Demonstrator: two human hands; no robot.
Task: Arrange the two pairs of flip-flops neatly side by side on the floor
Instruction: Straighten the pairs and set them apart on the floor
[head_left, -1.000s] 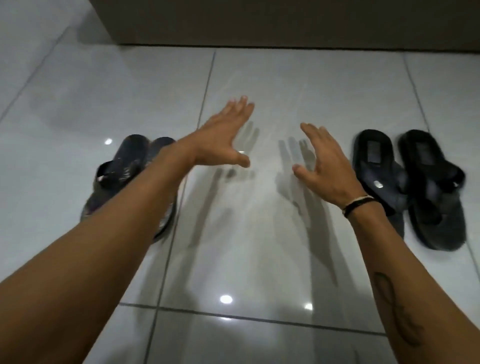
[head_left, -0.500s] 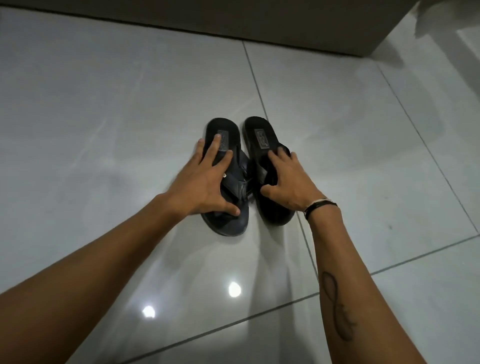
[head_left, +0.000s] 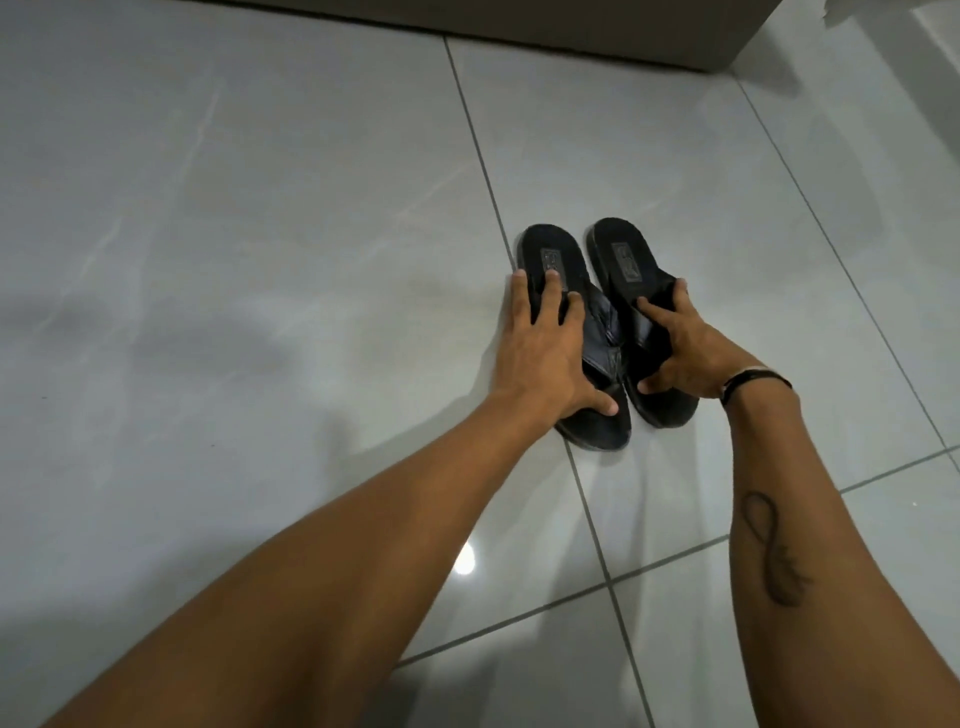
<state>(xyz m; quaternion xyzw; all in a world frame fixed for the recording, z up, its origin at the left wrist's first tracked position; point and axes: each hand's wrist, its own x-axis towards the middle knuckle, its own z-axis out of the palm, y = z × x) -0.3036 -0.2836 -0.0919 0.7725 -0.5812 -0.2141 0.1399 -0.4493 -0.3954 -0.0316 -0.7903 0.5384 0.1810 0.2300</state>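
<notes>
One pair of black flip-flops sits on the glossy grey tile floor (head_left: 260, 260), right of centre, side by side and touching along the inner edges, heels pointing away from the person.

Left hand (head_left: 540, 353): fingers spread, palm down on the left flip-flop (head_left: 550, 254), fingertips on the footbed, thumb near the toe end.

Right hand (head_left: 685, 348): laid over the strap of the right flip-flop (head_left: 618, 249), index finger stretched across the strap, thumb on the sole edge; whether it actually grips, cannot tell.

Black band (head_left: 753, 379) on the right wrist, tattoo (head_left: 774, 551) on the forearm. Grout line passes under the left flip-flop. Wall base (head_left: 571, 26) along the top.
</notes>
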